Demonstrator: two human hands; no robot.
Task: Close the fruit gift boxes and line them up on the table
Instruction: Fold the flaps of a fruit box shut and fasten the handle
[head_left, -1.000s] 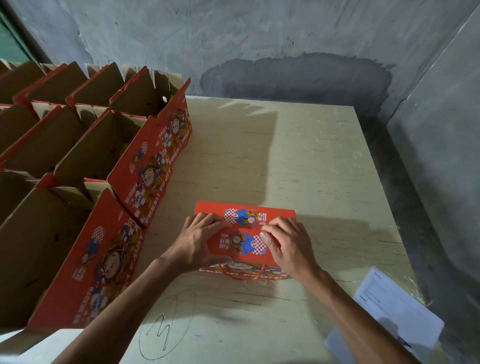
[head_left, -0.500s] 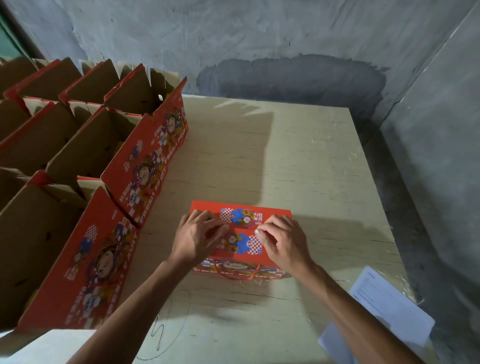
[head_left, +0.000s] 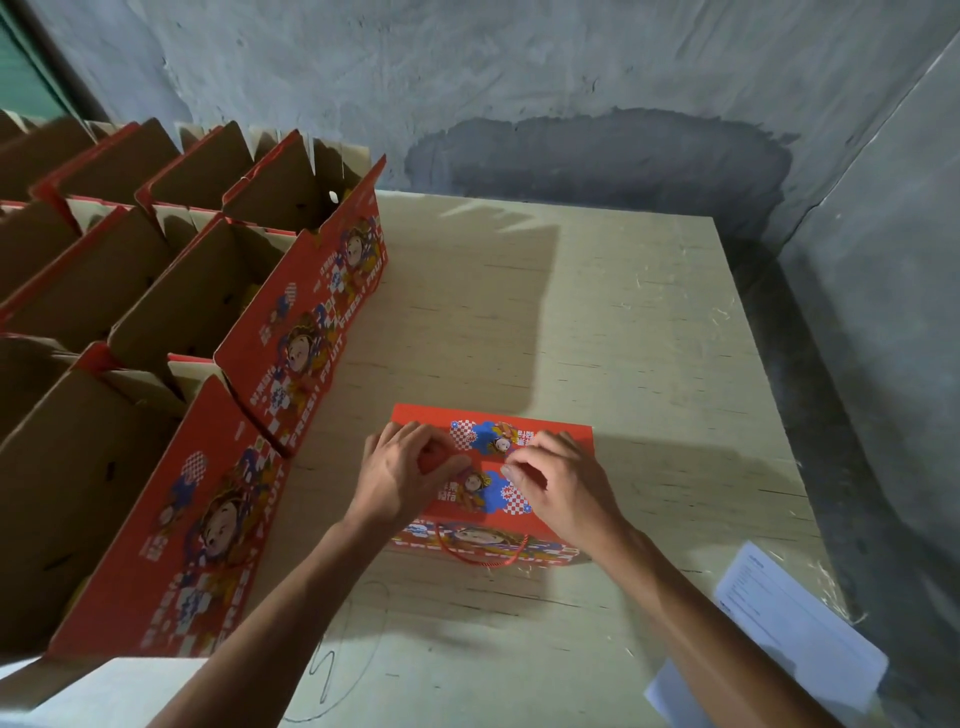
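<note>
Closed red printed cardboard gift box (head_left: 540, 441) sits near the front middle of the pale plywood worktop (head_left: 597, 322), red cord handle (head_left: 480, 553) hanging over its near side. Left hand (head_left: 402, 475) rests on the lid, fingers curled, pinching at the centre seam. Right hand (head_left: 558, 486) likewise, fingertips bent onto the seam. Open red boxes with brown flaps (head_left: 218, 312) crowd the left edge. White paper sheet (head_left: 779, 639) at front right corner.

Closed red gift box (head_left: 540, 441) (open ones (head_left: 306, 332) left)

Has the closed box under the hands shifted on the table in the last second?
No. The closed box sits at the same gap from the nearest open box corner and the white paper.
</note>
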